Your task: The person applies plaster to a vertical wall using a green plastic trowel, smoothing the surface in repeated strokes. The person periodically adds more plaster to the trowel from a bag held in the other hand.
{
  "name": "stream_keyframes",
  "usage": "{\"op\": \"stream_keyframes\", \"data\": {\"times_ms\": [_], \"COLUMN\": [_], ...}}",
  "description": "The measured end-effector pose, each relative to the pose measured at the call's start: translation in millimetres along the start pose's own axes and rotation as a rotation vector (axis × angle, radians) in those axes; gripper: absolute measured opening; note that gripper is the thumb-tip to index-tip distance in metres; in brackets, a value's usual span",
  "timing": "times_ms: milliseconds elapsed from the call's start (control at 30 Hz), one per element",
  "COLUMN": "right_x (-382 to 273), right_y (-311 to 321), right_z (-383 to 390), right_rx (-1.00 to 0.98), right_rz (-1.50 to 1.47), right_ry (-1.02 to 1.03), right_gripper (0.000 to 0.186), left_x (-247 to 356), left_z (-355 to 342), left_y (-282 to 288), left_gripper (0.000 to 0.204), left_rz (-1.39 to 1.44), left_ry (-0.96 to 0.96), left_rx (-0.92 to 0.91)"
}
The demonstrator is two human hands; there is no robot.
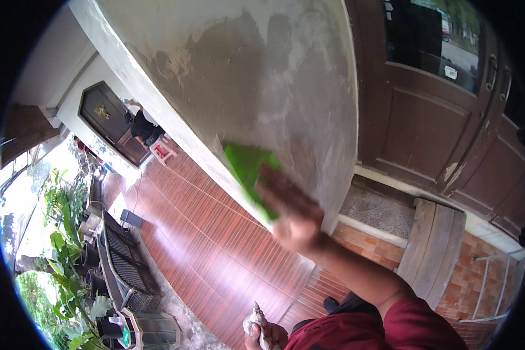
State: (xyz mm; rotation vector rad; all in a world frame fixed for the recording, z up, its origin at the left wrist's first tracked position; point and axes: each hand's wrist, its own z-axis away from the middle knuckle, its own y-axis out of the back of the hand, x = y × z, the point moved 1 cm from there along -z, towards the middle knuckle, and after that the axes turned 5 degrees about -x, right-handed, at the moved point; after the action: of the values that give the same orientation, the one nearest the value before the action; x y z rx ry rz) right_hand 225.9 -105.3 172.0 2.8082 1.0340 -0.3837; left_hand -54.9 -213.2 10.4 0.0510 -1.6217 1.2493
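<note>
My right hand [291, 210], blurred by motion, grips a green flat spreader [245, 169] against the grey, patchily plastered wall [204, 70], low on it near its left corner. At the lower middle, my left hand [256, 333] holds a pale object [258, 318] smeared with whitish material, with a narrow tip pointing up; I cannot make out exactly what it is.
A person in dark clothes [140, 125] is by a pink stool [163, 149] at a far door [105, 111]. Potted plants [70, 256] and a black bench [125, 256] line the left. Right are brown double doors [420, 122], a wooden plank [431, 245] and a metal frame [487, 274].
</note>
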Motion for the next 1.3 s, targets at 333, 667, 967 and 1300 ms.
{"op": "stream_keyframes", "data": {"times_ms": [333, 667, 967, 1300], "right_x": [17, 38, 5, 45], "right_y": [-33, -18, 4, 23], "right_z": [48, 4, 115, 44], "right_rx": [-0.250, -0.002, -0.117, 0.138], "right_rz": [0.017, 0.041, -0.185, -0.053], "right_ry": [0.052, -0.048, -0.335, -0.276], "right_gripper": [0.059, 0.053, 0.054, 0.038], "left_x": [1, -3, -5, -11], "left_z": [7, 10, 11, 5], "left_y": [-5, 4, -19, -28], "left_gripper": [0.046, 0.045, 0.041, 0.037], "left_rz": [-0.029, -0.066, -0.105, -0.073], "left_ry": [0.006, -0.004, -0.021, -0.016], "left_rx": [0.039, -0.005, 0.071, -0.008]}}
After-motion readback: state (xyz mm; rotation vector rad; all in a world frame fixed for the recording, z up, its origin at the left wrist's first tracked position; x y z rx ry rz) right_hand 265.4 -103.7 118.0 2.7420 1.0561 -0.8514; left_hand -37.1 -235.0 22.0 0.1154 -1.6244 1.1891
